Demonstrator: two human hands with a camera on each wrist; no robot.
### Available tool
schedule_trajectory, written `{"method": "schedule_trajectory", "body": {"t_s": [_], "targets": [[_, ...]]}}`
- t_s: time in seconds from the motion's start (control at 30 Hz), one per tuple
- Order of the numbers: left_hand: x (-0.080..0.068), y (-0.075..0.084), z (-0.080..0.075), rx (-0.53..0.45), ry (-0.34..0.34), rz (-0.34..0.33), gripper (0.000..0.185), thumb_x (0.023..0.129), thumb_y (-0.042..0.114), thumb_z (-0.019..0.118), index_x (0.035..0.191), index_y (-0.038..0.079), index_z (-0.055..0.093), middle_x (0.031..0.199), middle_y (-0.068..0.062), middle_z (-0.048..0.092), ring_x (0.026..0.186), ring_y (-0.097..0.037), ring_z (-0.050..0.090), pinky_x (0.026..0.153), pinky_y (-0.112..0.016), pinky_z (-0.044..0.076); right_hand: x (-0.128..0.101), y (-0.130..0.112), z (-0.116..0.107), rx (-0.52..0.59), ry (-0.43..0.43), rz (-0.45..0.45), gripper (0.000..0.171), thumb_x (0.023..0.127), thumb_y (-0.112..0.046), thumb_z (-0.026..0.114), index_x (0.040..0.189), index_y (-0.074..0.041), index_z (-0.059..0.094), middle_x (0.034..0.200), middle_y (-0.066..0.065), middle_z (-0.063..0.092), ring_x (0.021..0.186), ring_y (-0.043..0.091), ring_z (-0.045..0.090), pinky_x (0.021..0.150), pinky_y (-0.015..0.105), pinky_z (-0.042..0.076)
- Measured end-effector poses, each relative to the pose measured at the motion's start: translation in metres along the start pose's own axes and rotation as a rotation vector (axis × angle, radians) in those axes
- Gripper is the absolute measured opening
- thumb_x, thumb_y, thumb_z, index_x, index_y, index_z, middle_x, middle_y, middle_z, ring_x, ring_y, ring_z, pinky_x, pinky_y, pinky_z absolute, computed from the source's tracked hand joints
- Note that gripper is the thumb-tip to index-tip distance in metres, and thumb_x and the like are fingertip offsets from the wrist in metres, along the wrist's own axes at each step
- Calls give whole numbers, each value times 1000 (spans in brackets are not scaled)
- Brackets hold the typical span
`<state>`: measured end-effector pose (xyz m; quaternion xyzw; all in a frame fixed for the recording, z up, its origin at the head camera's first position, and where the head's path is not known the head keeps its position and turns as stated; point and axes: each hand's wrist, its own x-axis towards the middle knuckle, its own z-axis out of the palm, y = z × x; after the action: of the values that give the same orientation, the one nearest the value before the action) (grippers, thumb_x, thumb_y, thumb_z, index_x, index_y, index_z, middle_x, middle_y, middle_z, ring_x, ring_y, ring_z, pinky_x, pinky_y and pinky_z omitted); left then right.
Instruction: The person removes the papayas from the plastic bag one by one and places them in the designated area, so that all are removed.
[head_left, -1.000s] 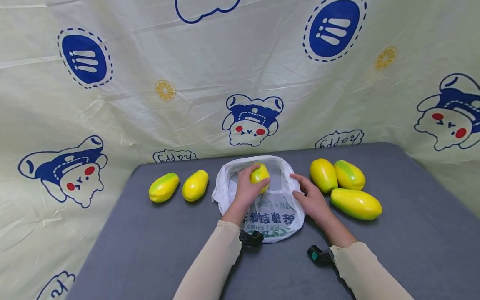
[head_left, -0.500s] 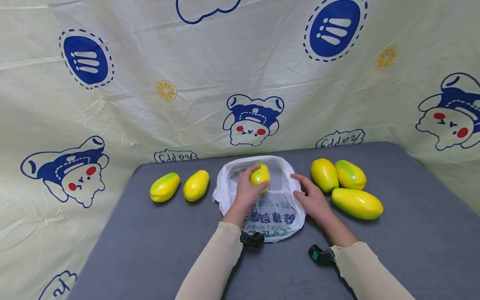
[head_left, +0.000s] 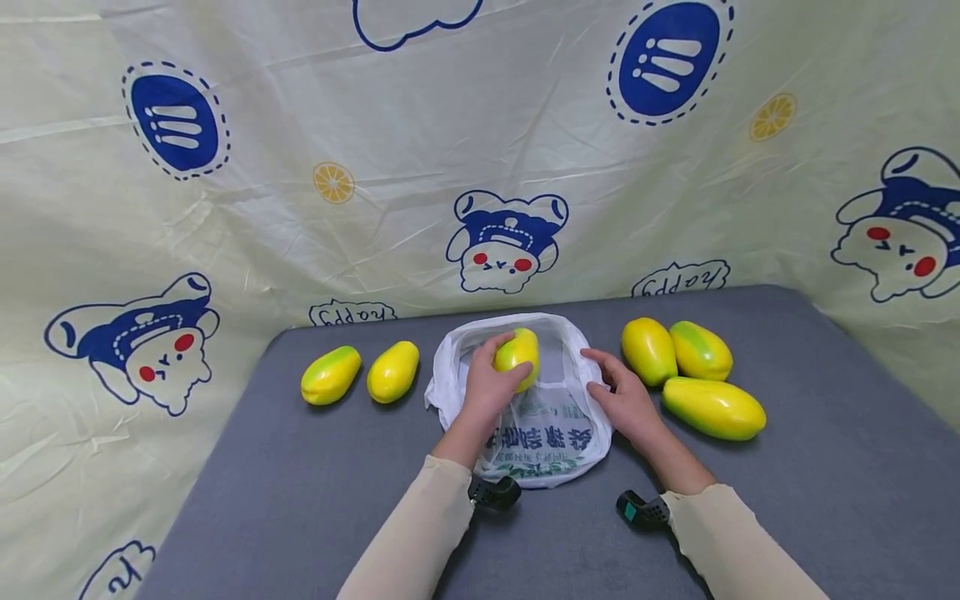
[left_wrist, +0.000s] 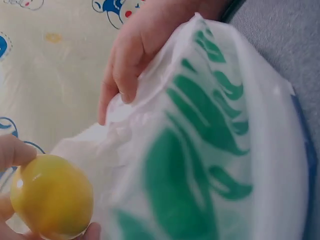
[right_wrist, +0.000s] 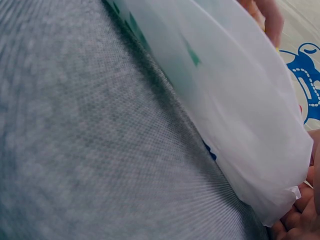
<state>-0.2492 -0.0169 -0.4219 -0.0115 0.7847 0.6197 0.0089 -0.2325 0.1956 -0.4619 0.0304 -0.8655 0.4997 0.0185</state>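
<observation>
A yellow papaya [head_left: 519,358] is gripped between the thumb and fingers of my left hand [head_left: 487,387], over the mouth of a white plastic bag [head_left: 600,437]. The left wrist view shows this papaya [left_wrist: 52,197] from its rounded end, apart from the printed bag side [left_wrist: 220,125]. My right hand [head_left: 624,398] pinches the bag's rim on its right side. Curled fingers of the right hand [right_wrist: 300,215] hold the bag's edge [right_wrist: 240,100] in the right wrist view. The bag stands with its mouth spread wide; I see no fruit lying inside.
Two papayas lie left of the bag, a greenish one [head_left: 330,375] and a yellow one [head_left: 393,372]. Three more papayas [head_left: 712,407] sit close together on the right. A printed curtain [head_left: 390,167] hangs behind the grey table [head_left: 300,500].
My left hand has drawn back slightly toward me and to the left with the papaya, and more of the fruit shows. My right hand stays on the rim.
</observation>
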Motion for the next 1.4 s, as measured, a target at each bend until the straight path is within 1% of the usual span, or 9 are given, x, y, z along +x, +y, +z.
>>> {"method": "schedule_trajectory", "body": {"t_s": [0.1,0.23,0.43,0.63,0.7,0.83,1.07,1.23,1.4], "targets": [[-5,3,-7,-13,-25,9,55,87,19,71,140,27,55,144,-8,48,121,-30,51,101,-46,50,-1,0,0,-2,-6,3,52,101,-13,50,152,-16,40,140,18,54,114,31,50,99,43,44],[-14,4,-19,-44,-91,10,54,89,20,69,140,29,54,147,-6,47,121,-29,51,99,-45,49,-3,1,0,-6,-9,6,52,101,-13,51,151,-17,40,142,18,53,115,32,50,100,45,44],[-29,6,-39,-75,-183,-29,49,90,21,65,137,31,56,143,-6,50,118,-29,50,96,-41,46,-2,2,-2,-25,3,4,52,100,-13,51,151,-16,41,138,18,55,112,30,49,97,42,44],[-46,0,-67,-56,-250,-72,49,92,23,65,138,33,56,143,-9,48,119,-30,50,98,-42,46,-3,2,-3,-20,0,15,52,100,-13,51,151,-16,41,137,18,55,113,31,49,97,41,44],[-51,-2,-77,-38,-263,-66,49,92,23,65,139,33,55,143,-9,47,119,-30,51,97,-40,47,-3,2,-2,-19,-1,15,52,100,-13,51,151,-16,41,137,18,55,112,31,49,97,41,44],[-59,-6,-96,-11,-269,-44,51,91,21,67,139,32,54,142,-7,48,119,-30,50,97,-39,48,-2,2,-2,-17,-1,13,52,100,-15,51,151,-17,41,139,17,55,112,31,50,98,41,45],[-67,-18,-129,9,-231,-1,54,86,11,68,137,25,54,143,-4,47,123,-29,45,96,-37,45,-1,2,0,-13,-7,17,51,100,-15,50,151,-17,41,141,18,53,114,31,50,100,44,45],[-69,-29,-151,55,-201,23,56,86,10,67,139,22,52,147,-4,46,125,-29,43,99,-36,42,-2,-1,0,-3,-9,17,51,101,-14,50,151,-16,41,143,18,53,116,32,50,102,47,44],[-71,-37,-174,115,-220,70,56,87,10,67,140,18,50,147,-8,45,124,-29,43,101,-37,41,-1,-2,0,-1,-7,12,52,100,-14,50,151,-15,41,144,18,52,116,32,50,103,48,44]]}}
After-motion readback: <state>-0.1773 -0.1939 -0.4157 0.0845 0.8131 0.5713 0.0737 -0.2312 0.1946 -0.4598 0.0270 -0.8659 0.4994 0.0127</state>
